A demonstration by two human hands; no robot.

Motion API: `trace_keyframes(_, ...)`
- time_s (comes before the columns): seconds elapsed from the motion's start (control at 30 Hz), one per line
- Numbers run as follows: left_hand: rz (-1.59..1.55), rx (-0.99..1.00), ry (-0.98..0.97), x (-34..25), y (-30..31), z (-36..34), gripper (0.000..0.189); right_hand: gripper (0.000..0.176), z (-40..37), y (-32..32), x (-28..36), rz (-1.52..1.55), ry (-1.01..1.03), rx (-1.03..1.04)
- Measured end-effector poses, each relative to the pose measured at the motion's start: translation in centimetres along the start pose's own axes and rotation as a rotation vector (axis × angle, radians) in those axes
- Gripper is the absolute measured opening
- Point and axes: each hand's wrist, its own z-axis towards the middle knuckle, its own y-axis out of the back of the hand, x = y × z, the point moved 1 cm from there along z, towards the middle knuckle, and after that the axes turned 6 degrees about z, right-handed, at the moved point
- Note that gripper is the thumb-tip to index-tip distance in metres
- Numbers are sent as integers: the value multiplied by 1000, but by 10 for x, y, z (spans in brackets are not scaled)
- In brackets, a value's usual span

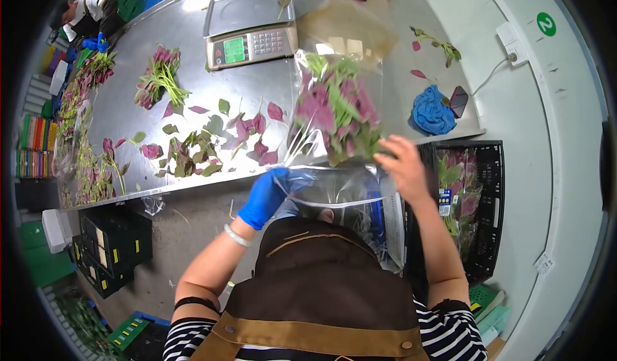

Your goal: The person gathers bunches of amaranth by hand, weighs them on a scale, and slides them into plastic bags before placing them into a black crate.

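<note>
My left hand (pixel 268 192), in a blue glove, is closed on the open end of a clear plastic bag (pixel 340 184) at the table's front edge. Inside the bag lies a bunch of purple and green leafy vegetables (pixel 337 107), leaves pointing away from me, pale stems toward my left hand. My right hand (pixel 405 168) is bare, its fingers slightly curved and apart, fingertips right at the bag's right side beside the leaves. Loose purple and green leaves (pixel 193 152) are scattered on the metal table left of the bag.
A digital scale (pixel 250 39) stands behind the bag. Another leafy bunch (pixel 160 78) and a long heap of greens (pixel 83 123) lie leftward. A crumpled blue glove (pixel 432 110) sits right. A black crate (pixel 490 200) holds bagged greens. Another person (pixel 93 14) works far left.
</note>
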Motion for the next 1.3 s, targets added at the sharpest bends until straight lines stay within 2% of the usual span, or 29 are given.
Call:
trace_keyframes(0.03, -367, -108, 238, 36, 6, 0, 37, 29, -29, -25, -14, -18, -75, 82)
trace_keyframes(0.1, -49, -44, 301, 111, 38, 0, 42, 31, -77, -65, -32, -99, -157, 226)
trace_keyframes(0.17, 112, -155, 449, 143, 45, -8, 43, 33, -107, -81, -33, -9, -317, 263)
trace_keyframes(0.3, -8, -179, 393, 132, 31, -25, 42, 34, -136, -83, -37, 331, -615, -167)
trace_keyframes(0.33, 13, -222, 409, 119, 23, -27, 41, 38, -142, -89, -37, 592, -829, -254)
trace_keyframes(0.37, 35, -264, 426, 110, 16, -27, 40, 39, -145, -97, -33, 675, -893, -232)
trace_keyframes(0.43, 327, -296, 346, 112, 4, -24, 39, 43, -155, -114, -26, 843, -1021, -187)
trace_keyframes(0.47, 472, -310, 302, 114, 1, -24, 40, 49, -162, -118, -26, 1049, -1075, -43)
trace_keyframes(0.57, 358, -289, 261, 111, -3, -28, 39, 51, -174, -103, -18, 1232, -1213, 45)
trace_keyframes(0.7, -71, 1, 296, 98, -2, -43, 38, 53, -195, -98, -21, 1042, -1082, 53)
trace_keyframes(0.73, -123, 23, 299, 89, -8, -47, 38, 48, -184, -89, -7, 654, -923, 48)
trace_keyframes(0.83, -197, -50, 329, 104, 5, -43, 37, 39, -136, -71, 31, 176, -379, -3)
trace_keyframes(0.87, -71, -79, 316, 107, 4, -43, 34, 33, -122, -79, 43, 229, -277, 48)
trace_keyframes(0.97, -5, -136, 283, 116, 3, -45, 35, 21, -89, -134, 75, 306, -22, 152)
trace_keyframes(1.1, -11, -203, 334, 104, 2, -53, 28, 12, -79, -187, 96, 146, 68, 331)
trace_keyframes(1.2, 62, -251, 346, 106, -3, -56, 26, 10, -76, -185, 96, 155, 151, 408)
trace_keyframes(1.3, 126, -292, 297, 114, -15, -53, 26, 9, -80, -147, 90, 254, 182, 480)
